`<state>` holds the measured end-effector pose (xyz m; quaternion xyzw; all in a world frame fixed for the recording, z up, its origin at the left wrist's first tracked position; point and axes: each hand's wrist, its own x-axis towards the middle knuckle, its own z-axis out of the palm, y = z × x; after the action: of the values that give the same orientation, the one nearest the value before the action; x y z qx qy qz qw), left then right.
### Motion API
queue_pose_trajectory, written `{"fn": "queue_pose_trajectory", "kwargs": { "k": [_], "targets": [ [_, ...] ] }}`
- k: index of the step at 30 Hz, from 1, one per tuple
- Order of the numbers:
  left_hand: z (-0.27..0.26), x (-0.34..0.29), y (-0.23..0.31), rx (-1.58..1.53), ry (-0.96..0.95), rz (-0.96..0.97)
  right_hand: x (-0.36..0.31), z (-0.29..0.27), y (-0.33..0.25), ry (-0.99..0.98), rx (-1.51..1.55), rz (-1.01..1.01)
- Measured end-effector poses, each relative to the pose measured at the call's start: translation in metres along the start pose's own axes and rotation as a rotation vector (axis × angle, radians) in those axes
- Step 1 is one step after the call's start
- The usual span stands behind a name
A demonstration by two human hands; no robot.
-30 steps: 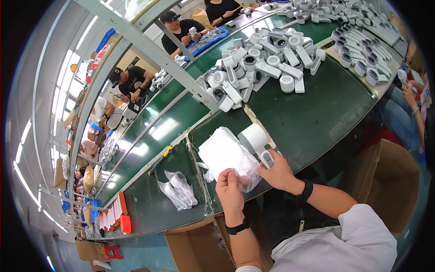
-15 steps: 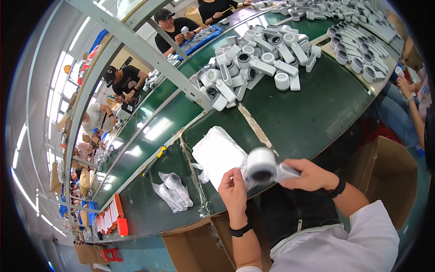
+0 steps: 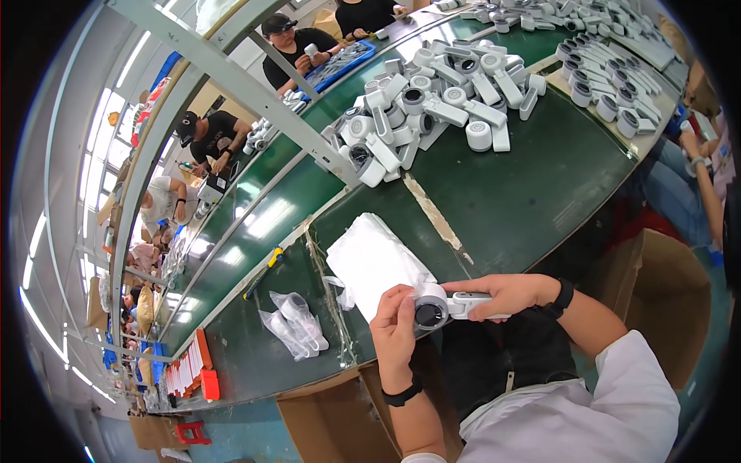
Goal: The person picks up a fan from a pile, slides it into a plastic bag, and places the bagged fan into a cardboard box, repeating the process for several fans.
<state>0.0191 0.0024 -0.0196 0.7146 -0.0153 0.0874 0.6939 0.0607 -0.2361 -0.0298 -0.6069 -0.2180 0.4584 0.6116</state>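
Observation:
In my right hand (image 3: pixel 513 297), fingers wrapped around its handle, is a white handheld fan (image 3: pixel 430 307) with a round head and a dark front. The fan lies sideways over the table's near edge, head toward my left. My left hand (image 3: pixel 395 324) is pinched closed beside the head, on what looks like the thin edge of a clear plastic bag (image 3: pixel 421 282); how far the bag covers the head cannot be made out. A stack of white plastic bags (image 3: pixel 374 258) lies just beyond my hands. To the left, bagged fans (image 3: pixel 296 324) rest on the green table.
A large heap of white fans (image 3: pixel 432 108) covers the table's far part, with rows of fans (image 3: pixel 614 89) at right. A yellow-black tool (image 3: pixel 264 273) lies left. Cardboard boxes (image 3: pixel 656 301) stand by the near edge. Co-workers (image 3: pixel 212 143) sit across the metal frame (image 3: pixel 255 92).
The fan has moved slightly left and down, its head now against my left hand's fingers. My right hand has shifted slightly left with the handle.

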Motion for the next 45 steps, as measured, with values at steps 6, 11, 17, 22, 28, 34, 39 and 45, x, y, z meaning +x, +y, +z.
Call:
{"fn": "queue_pose_trajectory", "kwargs": {
  "k": [6,11,17,22,28,34,39,45],
  "targets": [
    [0.013,-0.002,0.006,0.388,0.063,0.295,0.003,0.026,0.004,0.381,-0.162,-0.101],
    [0.012,0.001,0.001,0.452,0.199,0.293,-0.006,0.022,-0.004,0.253,-0.182,-0.011],
    [-0.004,0.001,0.002,-0.016,0.130,-0.068,-0.012,0.006,-0.008,-0.013,-0.118,-0.038],
    [-0.011,0.000,0.000,-0.154,-0.030,-0.195,0.004,-0.006,-0.014,-0.064,-0.129,-0.035],
    [-0.018,0.001,-0.004,-0.010,0.045,-0.025,0.020,-0.005,-0.004,-0.152,-0.098,-0.072],
    [-0.008,0.001,-0.005,0.338,0.143,0.167,0.015,0.011,0.020,0.334,-0.457,-0.312],
    [0.009,-0.005,0.001,0.487,0.146,0.323,0.014,0.025,0.007,0.530,-0.376,-0.162],
    [0.042,-0.020,-0.004,0.540,-0.089,0.489,0.031,0.042,0.010,0.502,0.315,-0.155]
  ]
}}
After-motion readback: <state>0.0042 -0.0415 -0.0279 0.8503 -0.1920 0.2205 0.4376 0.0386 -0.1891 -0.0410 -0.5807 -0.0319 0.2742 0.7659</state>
